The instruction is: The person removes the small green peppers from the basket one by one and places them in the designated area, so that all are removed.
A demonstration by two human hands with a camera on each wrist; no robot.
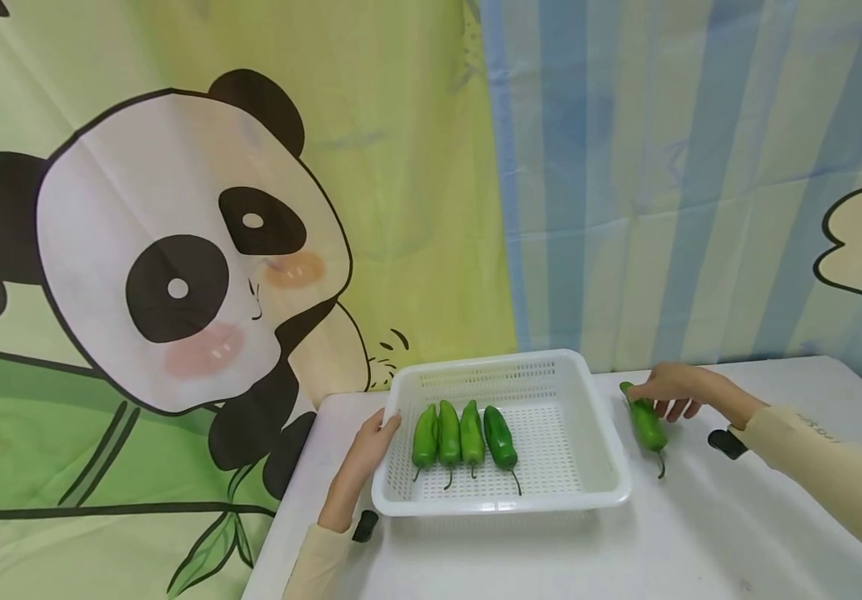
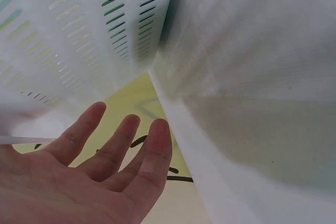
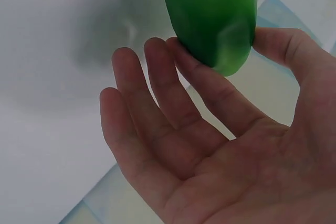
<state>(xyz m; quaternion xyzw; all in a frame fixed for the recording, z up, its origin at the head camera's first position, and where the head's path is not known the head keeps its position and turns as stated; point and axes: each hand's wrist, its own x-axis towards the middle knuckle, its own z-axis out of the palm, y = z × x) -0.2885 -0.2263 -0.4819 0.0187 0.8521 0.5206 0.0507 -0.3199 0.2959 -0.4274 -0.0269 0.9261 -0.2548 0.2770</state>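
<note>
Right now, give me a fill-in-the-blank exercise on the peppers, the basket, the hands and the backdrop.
The number of peppers in the basket is ____.
The right hand pinches another pepper between its thumb and ____ finger.
Of the basket's left and right sides, the left hand is at the ____.
The black-and-white animal on the backdrop is a ____.

Missing words: four; index; left; panda.
</note>
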